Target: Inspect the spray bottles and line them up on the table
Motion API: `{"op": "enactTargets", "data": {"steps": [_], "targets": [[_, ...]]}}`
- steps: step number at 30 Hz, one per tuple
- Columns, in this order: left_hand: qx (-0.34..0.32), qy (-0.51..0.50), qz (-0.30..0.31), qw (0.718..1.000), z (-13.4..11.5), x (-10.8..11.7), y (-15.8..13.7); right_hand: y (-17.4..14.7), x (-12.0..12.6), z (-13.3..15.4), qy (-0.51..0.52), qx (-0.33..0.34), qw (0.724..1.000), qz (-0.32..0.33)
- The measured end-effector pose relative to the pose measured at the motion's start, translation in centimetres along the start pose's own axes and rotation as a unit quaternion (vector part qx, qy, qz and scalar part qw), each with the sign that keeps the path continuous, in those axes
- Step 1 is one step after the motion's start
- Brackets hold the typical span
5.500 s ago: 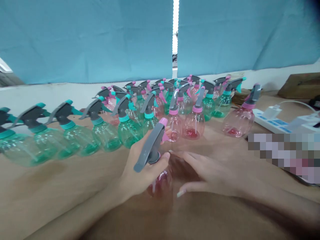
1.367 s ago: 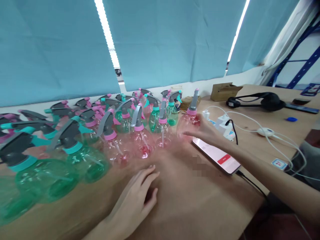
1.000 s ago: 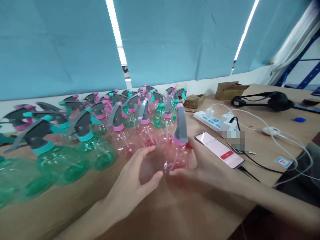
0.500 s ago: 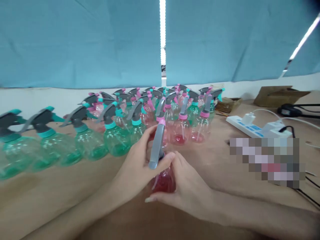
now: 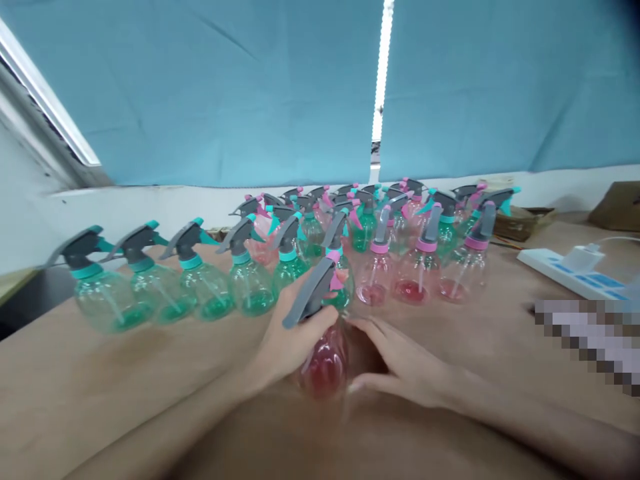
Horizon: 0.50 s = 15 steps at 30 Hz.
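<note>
The pink-tinted spray bottle (image 5: 324,370) is in front of the wearer, the left hand (image 5: 283,337) clasped around its neck. The right hand (image 5: 415,370) has just loosened from its body and spreads beside it, so the left alone seems to steady it. Beyond stand green spray bottles (image 5: 253,293) and other pink ones (image 5: 413,287).

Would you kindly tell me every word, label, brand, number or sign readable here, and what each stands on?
No text can be read.
White plastic power strip with blue patches: any lettering is too small and blurred.
Transparent pink spray bottle in the left hand: no lettering shows.
</note>
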<state>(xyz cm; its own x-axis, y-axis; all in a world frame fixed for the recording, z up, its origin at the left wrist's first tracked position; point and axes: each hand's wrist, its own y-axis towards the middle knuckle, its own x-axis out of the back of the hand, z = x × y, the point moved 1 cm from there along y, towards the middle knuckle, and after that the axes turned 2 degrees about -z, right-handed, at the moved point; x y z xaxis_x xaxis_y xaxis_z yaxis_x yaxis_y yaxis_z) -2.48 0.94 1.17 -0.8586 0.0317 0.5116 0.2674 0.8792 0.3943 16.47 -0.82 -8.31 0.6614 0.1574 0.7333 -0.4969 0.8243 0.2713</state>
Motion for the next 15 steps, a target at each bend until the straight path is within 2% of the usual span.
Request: {"op": "enactTargets", "data": {"steps": [4, 8, 13, 15], "targets": [[-0.016, -0.034, 0.018, 0.999, 0.1, 0.0, 0.0, -1.3, 0.4, -2.4, -0.048, 0.003, 0.998, 0.032], [-0.021, -0.036, 0.017, 0.999, -0.1, 0.1, -0.2, -1.7, 0.8, -3.1, -0.069, -0.001, 0.997, 0.042], [0.008, -0.027, 0.048, 0.998, -0.7, 0.4, -0.2, -1.6, 1.1, -3.0, -0.082, -0.011, 0.994, 0.069], [0.049, -0.057, 0.052, 0.996, -1.0, 0.5, -0.1, -1.7, 1.1, -3.2, -0.083, -0.010, 0.994, 0.068]]}}
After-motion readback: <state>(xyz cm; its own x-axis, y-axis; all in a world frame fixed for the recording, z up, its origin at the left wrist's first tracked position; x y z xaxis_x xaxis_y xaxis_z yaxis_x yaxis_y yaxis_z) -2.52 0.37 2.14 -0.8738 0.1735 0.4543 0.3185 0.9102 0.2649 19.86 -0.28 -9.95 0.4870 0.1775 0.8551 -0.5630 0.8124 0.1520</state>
